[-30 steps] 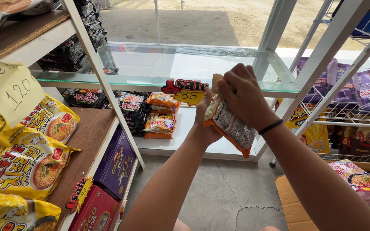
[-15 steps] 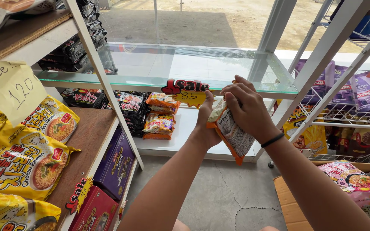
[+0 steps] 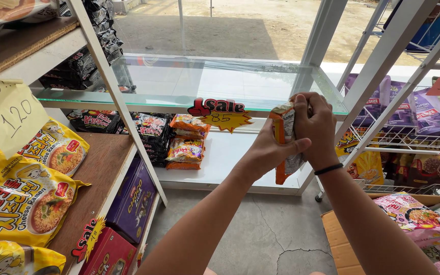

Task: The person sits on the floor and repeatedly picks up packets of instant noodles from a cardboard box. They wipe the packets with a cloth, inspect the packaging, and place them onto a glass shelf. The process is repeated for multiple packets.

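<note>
Both hands clamp one orange noodle packet [image 3: 285,145], held upright with its long axis vertical, just in front of the glass shelf [image 3: 220,81]. The left hand [image 3: 273,150] wraps its grip on the packet's near face; the right hand [image 3: 315,127] closes on its far side and top. Below the glass shelf, two orange packets [image 3: 187,142] lie stacked beside black packets [image 3: 151,130]; one sale tag [image 3: 220,113] hangs from its edge.

Both forearms reach forward and upward, and the hands meet at chest height. The left hand [image 3: 271,150] is cupped, its thumb pointing to the right. The right hand [image 3: 315,126] is closed in a fist, with a dark band on its wrist.
</note>
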